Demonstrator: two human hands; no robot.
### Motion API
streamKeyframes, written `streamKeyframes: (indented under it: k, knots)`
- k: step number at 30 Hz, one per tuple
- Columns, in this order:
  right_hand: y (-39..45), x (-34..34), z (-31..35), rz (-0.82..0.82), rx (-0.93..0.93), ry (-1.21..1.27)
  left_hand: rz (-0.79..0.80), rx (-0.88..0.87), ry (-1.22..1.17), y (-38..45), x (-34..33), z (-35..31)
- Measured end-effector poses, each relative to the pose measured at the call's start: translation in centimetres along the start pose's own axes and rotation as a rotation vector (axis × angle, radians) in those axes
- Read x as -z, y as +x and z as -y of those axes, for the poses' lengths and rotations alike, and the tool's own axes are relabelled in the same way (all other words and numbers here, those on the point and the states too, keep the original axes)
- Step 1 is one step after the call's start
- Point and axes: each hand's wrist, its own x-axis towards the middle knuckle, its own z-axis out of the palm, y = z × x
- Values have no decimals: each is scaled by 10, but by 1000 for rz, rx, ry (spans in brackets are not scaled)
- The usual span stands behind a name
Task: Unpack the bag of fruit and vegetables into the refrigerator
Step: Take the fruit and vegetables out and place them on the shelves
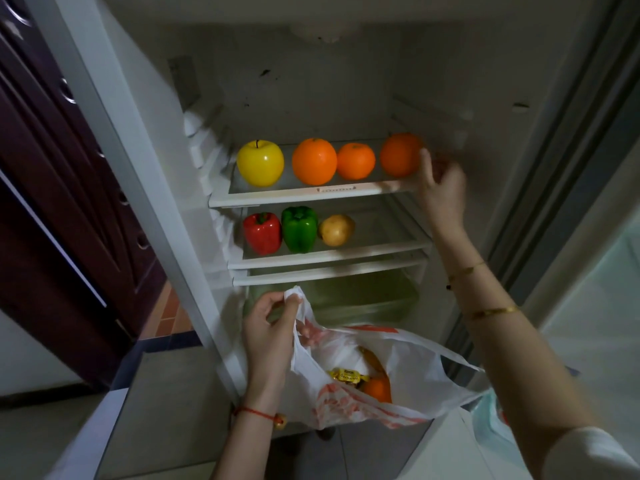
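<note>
A white and orange plastic bag hangs in front of the open refrigerator, and my left hand pinches its handle. Inside the bag lie an orange and a yellow-wrapped item. The upper shelf carries a yellow apple and three oranges: one by the apple, a smaller one, and one at the far right. My right hand is at the shelf's right end, fingers apart, its thumb against that rightmost orange. The middle shelf holds a red pepper, a green pepper and a potato.
A clear crisper drawer sits below the shelves. The refrigerator door stands open on the right. A dark wooden cabinet is on the left, beside the refrigerator's white side wall. The floor below is tiled.
</note>
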Motion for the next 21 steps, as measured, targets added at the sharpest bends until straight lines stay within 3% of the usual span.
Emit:
streamKeyframes:
  k: [3,5,8,12,15,17,21]
  knots:
    - [-39,17,-1,-26,85,22,6,24,-5,-4,3,3]
    - [-67,24,-8,86,129,60,18,28,3,-6,5,7]
    - [-109,31,-30,475,105,15,25,16,21,-12,9,9]
    - [-161,33,-66,1097,-133,-100,42,-2,37,-24,13,11]
    - [-190,17,-103,1395,-79,-568,57,10,24,-34,13,11]
    - [-207,5,-132,1390,-46,-812,83,36,7,-43,12,9]
    - [-236,-4,-173,1263,-11,-950,120,38,13,-54,13,10]
